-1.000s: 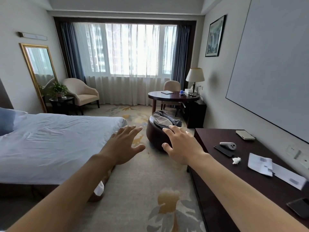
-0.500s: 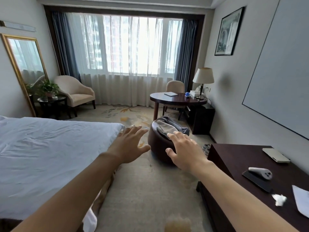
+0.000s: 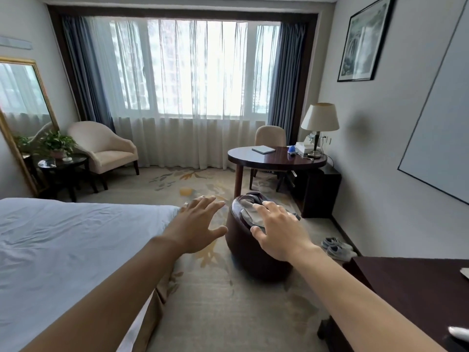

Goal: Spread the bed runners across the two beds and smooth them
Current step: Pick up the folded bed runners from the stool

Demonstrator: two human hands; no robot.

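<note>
Left hand, fingers spread and straight, palm down, holding nothing, raised past the foot corner of the white-sheeted bed; right hand, likewise spread and empty, raised over the near rim of a round dark-brown leather ottoman, the two hands well apart. On the ottoman's top lies a bundle of folded grey and beige fabric (apparently the bed runners; whether the fingertips touch it cannot be told). Beyond: round dark wooden table with cream-shaded lamp, beige armchair, sheer-curtained window; grey shoes by the right wall.
</note>
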